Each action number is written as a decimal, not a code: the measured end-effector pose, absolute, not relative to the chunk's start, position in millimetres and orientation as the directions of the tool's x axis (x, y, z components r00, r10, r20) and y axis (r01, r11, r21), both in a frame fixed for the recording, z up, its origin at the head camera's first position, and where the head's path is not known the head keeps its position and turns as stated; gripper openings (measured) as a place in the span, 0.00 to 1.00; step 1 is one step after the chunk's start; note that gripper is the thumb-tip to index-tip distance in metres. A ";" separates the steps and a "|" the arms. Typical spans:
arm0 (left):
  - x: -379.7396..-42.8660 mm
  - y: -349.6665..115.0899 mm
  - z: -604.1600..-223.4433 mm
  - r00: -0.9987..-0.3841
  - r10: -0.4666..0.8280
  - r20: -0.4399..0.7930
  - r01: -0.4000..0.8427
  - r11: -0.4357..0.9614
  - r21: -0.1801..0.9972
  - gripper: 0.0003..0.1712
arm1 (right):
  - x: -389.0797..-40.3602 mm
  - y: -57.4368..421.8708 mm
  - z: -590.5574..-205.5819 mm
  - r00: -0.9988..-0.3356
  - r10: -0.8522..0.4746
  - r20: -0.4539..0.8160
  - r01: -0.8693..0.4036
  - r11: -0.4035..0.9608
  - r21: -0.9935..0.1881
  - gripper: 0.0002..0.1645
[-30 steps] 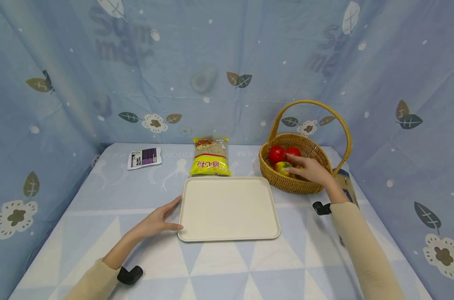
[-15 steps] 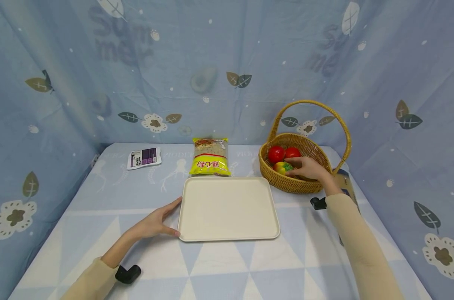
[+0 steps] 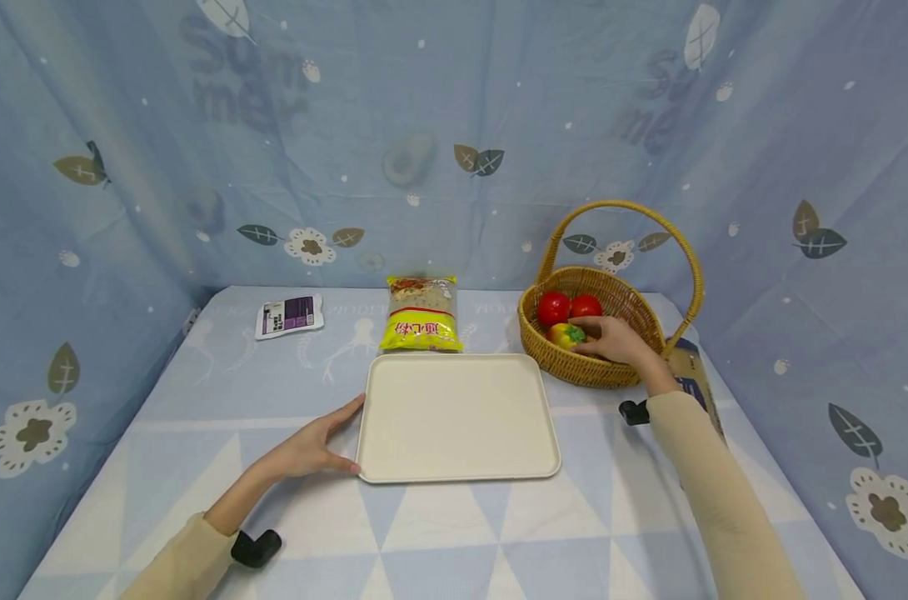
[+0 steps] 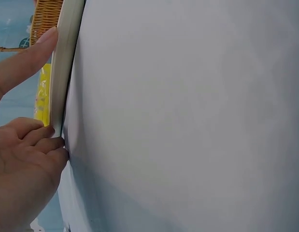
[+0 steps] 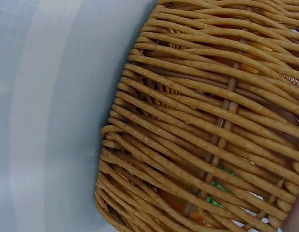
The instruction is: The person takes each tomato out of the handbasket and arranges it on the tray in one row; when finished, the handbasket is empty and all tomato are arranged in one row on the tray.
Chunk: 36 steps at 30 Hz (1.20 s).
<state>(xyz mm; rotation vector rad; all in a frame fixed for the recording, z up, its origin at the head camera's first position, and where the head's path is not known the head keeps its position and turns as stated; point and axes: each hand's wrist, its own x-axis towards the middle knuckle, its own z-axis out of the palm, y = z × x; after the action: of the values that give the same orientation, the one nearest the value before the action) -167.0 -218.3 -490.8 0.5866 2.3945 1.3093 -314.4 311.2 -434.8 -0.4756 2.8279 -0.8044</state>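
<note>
My left hand (image 3: 311, 446) lies at the left edge of a cream tray (image 3: 457, 417), thumb and fingers spread along its rim. In the left wrist view the thumb reaches up the tray's side (image 4: 64, 72), with the other fingertips lower against it. My right hand (image 3: 615, 340) reaches into a wicker basket (image 3: 596, 375). Its thumb and fingers close round the green end of a yellow-red fruit (image 3: 564, 335) inside the basket. Behind that fruit sit two round red fruits (image 3: 553, 309). In the right wrist view the basket wall (image 5: 188, 116) hides most of the hand.
A yellow noodle packet (image 3: 421, 321) lies behind the tray. At the back left is a white and purple pouch (image 3: 289, 317). A brown and blue packet (image 3: 690, 367) lies right of the basket, partly behind the sleeve. The basket's tall handle (image 3: 611, 204) arches above it.
My right hand has shifted slightly, its fingers drawing in on the yellow-red fruit, whose green end shows more clearly. The left thumb has slid slightly down along the tray's edge.
</note>
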 end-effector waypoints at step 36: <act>-163.5 -218.4 -486.6 -0.859 0.507 -0.074 0.211 0.481 0.851 0.63 | -270.2 306.5 -406.0 -0.948 -0.263 0.177 -0.315 0.728 -0.609 0.42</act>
<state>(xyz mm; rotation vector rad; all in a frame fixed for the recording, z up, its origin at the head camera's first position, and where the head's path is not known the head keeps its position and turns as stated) -163.5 -218.4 -486.6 0.6065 2.4160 1.3235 -270.2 306.5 -406.0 -0.5014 2.9930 -1.0776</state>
